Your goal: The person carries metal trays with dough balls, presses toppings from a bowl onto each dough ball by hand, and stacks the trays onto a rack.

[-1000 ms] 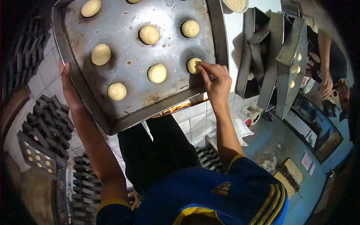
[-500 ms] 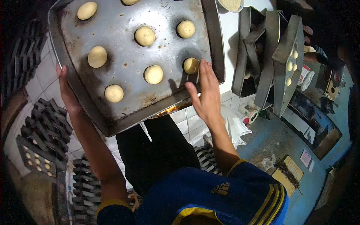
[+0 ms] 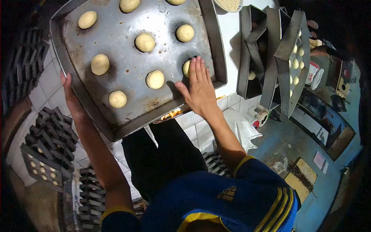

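Note:
A large metal tray point(image 3: 127, 73) with several round pale dough balls spans the upper middle. At its left edge, my left hand point(image 3: 68, 91) grips the rim, most fingers hidden beneath. My right hand point(image 3: 200, 87) lies flat with fingers extended over the dough ball point(image 3: 186, 69) nearest the tray's right corner, covering part of it. Just left of that hand sits another dough ball point(image 3: 155, 79), with one more dough ball point(image 3: 117, 99) farther left near the front rim.
Stacked trays point(image 3: 288, 62) holding dough balls stand at the right. A bowl point(image 3: 228, 4) of crumbs is at the top. More stacked trays point(image 3: 46, 135) stand at the left. A brush point(image 3: 301, 176) and a white bag point(image 3: 245, 133) lie at the lower right.
My right hand has gone from pinching at the corner dough ball to lying flat over it, fingers extended. The tray appears slightly shifted in view. A co-worker's arm at the right has moved away.

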The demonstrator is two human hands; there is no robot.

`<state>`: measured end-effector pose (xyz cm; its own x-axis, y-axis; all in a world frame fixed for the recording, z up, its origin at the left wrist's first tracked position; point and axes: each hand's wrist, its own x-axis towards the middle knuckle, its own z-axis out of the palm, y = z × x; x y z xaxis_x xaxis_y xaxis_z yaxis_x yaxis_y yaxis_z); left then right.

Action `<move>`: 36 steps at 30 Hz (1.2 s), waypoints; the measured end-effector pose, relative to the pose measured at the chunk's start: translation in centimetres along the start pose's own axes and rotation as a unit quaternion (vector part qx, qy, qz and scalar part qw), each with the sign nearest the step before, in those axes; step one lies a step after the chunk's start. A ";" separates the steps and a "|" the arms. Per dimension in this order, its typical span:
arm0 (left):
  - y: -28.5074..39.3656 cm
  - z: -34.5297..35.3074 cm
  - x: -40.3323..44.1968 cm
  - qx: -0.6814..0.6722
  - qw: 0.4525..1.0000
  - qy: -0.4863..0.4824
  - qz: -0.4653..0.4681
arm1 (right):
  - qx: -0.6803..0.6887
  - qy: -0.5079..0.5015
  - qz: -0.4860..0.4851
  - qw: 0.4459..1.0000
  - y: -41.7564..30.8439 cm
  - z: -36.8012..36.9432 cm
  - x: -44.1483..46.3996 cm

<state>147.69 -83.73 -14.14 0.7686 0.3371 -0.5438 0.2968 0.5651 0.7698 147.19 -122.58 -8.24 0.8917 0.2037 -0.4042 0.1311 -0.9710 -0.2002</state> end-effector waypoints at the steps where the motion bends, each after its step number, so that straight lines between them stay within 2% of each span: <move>1: 0.3 0.3 -0.2 0.002 1.000 -0.002 0.003 | 0.075 -0.011 0.015 0.997 0.4 -0.5 0.1; 2: 0.4 0.5 -0.7 0.009 1.000 0.020 0.006 | 0.150 -0.021 0.026 0.988 0.7 -1.3 0.2; 4: -0.3 -0.5 -1.3 0.019 0.999 0.034 0.014 | 0.208 0.104 0.011 0.973 1.1 -3.7 -1.0; 6: -1.8 -4.0 -2.0 0.032 0.997 -0.010 -0.066 | 0.230 0.176 0.021 0.957 2.4 -5.4 -2.8; 8: -2.4 -4.9 -4.0 0.073 0.989 -0.021 -0.128 | 0.297 0.196 0.045 0.933 2.8 -7.9 -5.3; 12: -4.5 -5.8 -5.7 0.133 0.985 -0.067 -0.082 | 0.286 0.236 0.051 0.927 5.1 -8.8 -8.8; 15: -8.7 -8.6 -5.9 0.032 0.997 -0.030 -0.065 | 0.285 0.255 0.058 0.922 5.4 -10.4 -10.5; 16: -10.4 -10.1 -7.0 -0.018 0.996 -0.087 0.009 | 0.274 0.259 0.059 0.924 5.8 -10.9 -10.6; 18: -9.6 -10.9 -9.0 -0.054 0.973 -0.149 0.169 | 0.303 0.278 0.030 0.911 6.2 -12.2 -10.2; 20: -8.0 -9.4 -9.8 0.019 0.993 -0.028 0.115 | 0.294 0.279 -0.006 0.914 7.4 -14.0 -8.3; 21: -6.9 -9.2 -9.3 0.053 0.992 0.106 -0.033 | 0.308 0.278 -0.013 0.910 8.3 -14.7 -6.6; 23: -3.7 -8.0 -11.4 0.023 0.991 0.122 -0.040 | 0.279 0.283 -0.033 0.917 10.7 -16.2 -1.1; 25: -3.5 -10.6 -14.1 -0.039 0.988 0.150 -0.003 | 0.251 0.292 -0.044 0.922 8.9 -18.1 1.4; 26: -3.9 -11.4 -15.6 -0.091 0.986 0.136 0.009 | 0.292 0.285 -0.102 0.907 8.5 -18.5 3.5; 28: -4.6 -14.6 -22.0 -0.140 0.968 0.191 0.080 | 0.308 0.256 -0.106 0.910 4.3 -18.9 3.8; 30: -9.4 -20.8 -24.4 -0.238 0.910 0.310 0.142 | 0.272 0.226 -0.148 0.923 0.6 -19.0 5.5; 31: -10.7 -23.2 -24.9 -0.247 0.901 0.319 0.158 | 0.289 0.218 -0.170 0.917 -0.8 -18.9 7.1; 34: -12.5 -32.8 -28.6 -0.332 0.899 0.237 0.156 | 0.290 0.187 -0.236 0.908 -9.7 -15.9 8.6; 36: -10.5 -39.0 -27.8 -0.249 0.892 0.346 0.147 | 0.299 0.130 -0.258 0.909 -16.7 -13.6 8.6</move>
<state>101.13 -69.64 -20.12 0.1856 0.8136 -0.5510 -0.2809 0.5813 0.7637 158.61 -106.30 3.79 0.8610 0.5006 0.0894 0.3703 -0.4966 -0.7850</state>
